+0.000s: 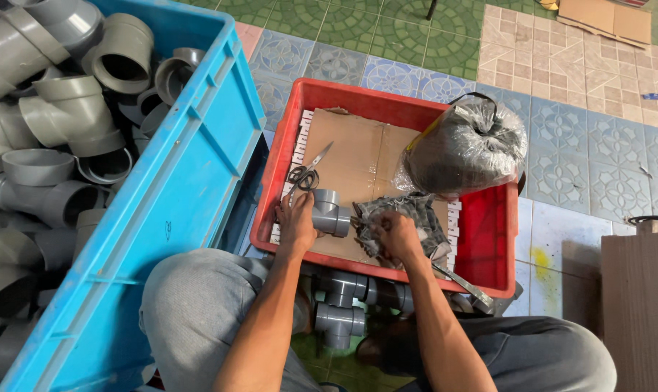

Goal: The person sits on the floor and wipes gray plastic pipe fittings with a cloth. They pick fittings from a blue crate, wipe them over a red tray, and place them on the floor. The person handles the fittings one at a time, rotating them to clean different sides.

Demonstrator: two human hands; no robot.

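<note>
The floor (576,145) was laid in patterned tiles, blue, green and pink, and the person sat low on it with knees spread, a red crate (481,239) drawn in close between the legs so both hands could work over it without stretching. A flattened sheet of cardboard (365,156) lined the crate's bottom, seemingly as a flat working surface. The left hand (296,223) lay on a grey pipe tee (330,213) resting on that cardboard, fingers curled against its side as if steadying it, and a pair of scissors (305,174) lay just above the hand, within reach. The right hand (396,236) was closed on a crumpled clear plastic bag (405,218) just beside the tee; what the bag contained I could not tell. A full, tied bag of dark material (467,149) filled the crate's far right corner, leaving only the near cardboard strip open for moving. A big blue crate (198,181) heaped with grey pipe fittings (67,116) stood touching the left knee, crowding that side. More grey tees (341,305) lay on the floor under the red crate's near rim, between the legs. To the right the tiles lay more open, up to a brown board (638,305) at the frame's edge.
</note>
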